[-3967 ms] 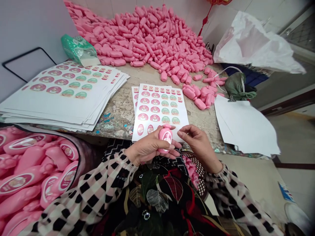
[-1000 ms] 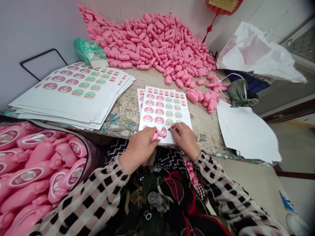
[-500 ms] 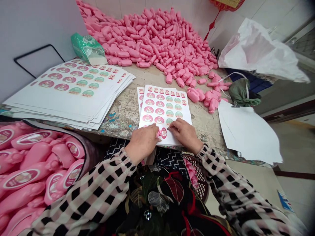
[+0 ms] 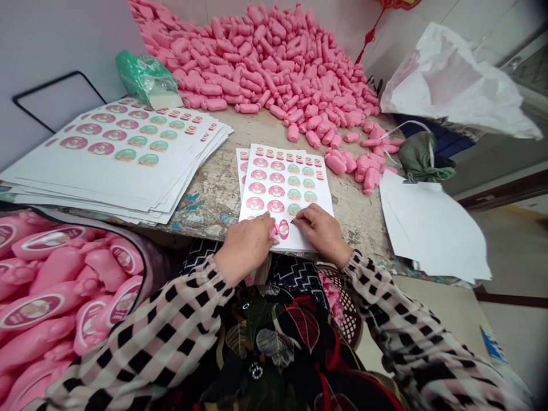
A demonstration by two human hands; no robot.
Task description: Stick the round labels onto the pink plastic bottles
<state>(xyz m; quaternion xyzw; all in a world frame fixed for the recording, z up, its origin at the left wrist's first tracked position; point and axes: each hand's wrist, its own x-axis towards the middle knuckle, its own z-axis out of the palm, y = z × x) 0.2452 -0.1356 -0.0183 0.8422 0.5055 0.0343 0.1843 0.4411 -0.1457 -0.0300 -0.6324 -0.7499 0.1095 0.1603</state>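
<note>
On the worktop (image 4: pixel 216 182), plain bottles (image 4: pixel 261 63) remain; labelled bottles (image 4: pixel 38 310) lie aside; left hand (image 4: pixel 247 242) grips a pink bottle (image 4: pixel 274 230), right hand (image 4: pixel 322 229) pinches beside a sticker (image 4: pixel 284 229).

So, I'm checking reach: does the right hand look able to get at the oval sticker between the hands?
Probably yes: the right hand is close beside the oval sticker, whose face shows uncovered; the pink bottle is on the opposite side.

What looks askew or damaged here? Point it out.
The tabletop looks worn: scuffed and blue-flecked near its front edge. At left, the sticker-sheet stack sits askew, its edges staggered.
</note>
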